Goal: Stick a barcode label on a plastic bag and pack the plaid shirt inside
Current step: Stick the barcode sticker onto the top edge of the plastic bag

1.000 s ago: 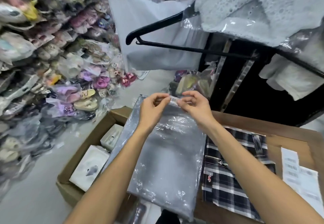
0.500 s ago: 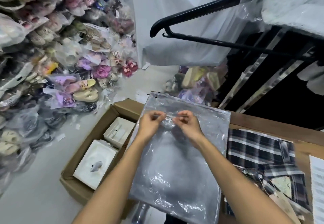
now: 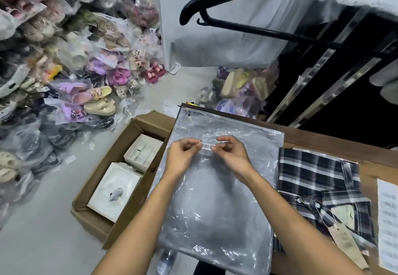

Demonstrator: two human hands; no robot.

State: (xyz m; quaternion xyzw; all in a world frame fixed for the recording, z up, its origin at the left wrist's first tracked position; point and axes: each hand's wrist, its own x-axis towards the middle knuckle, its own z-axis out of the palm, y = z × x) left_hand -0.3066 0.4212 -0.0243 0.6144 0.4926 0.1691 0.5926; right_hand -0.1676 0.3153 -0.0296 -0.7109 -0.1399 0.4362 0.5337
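A clear plastic bag (image 3: 217, 206) lies flat on the wooden table (image 3: 336, 145), its zip edge at the far side. A small white barcode label (image 3: 207, 146) sits over the bag's upper middle. My left hand (image 3: 183, 156) pinches the label's left end and my right hand (image 3: 231, 156) pinches its right end, fingertips close to the bag. The folded dark plaid shirt (image 3: 318, 186), with paper tags on it, lies on the table just right of the bag.
A sheet of barcode labels (image 3: 387, 223) lies at the table's right edge. An open cardboard box (image 3: 92, 218) with white boxes stands on the floor left of the table. Bagged shoes (image 3: 64, 70) pile up at left. A black hanger (image 3: 237, 5) hangs overhead.
My hands have brought the label down from the bag's top edge to its upper middle. The bag now lies flat on the table, and my view has tilted downward.
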